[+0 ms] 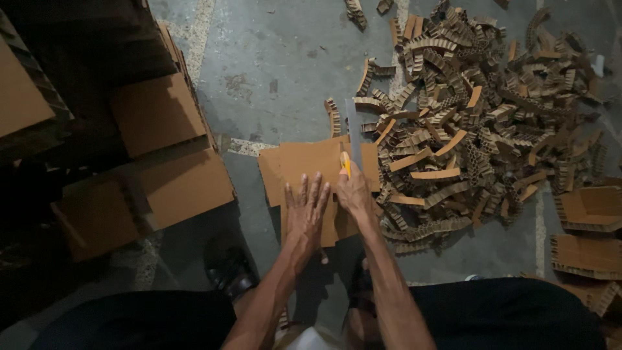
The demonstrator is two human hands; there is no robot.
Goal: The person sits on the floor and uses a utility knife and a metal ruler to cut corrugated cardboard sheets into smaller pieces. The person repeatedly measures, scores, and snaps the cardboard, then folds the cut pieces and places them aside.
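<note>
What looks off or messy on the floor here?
The heap of honeycomb cardboard offcuts sprawls loose over the concrete floor, with strays lying apart near the top edge. The cardboard sheets under the left hand are stacked askew, edges not lined up. The right hand grips a yellow utility knife.

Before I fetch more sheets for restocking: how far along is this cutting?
Done: a large pile of cut strips lies at right. In hand: the left hand presses a cardboard sheet flat while the right hand runs a yellow knife. Left: uncut stacks wait at left.
</note>
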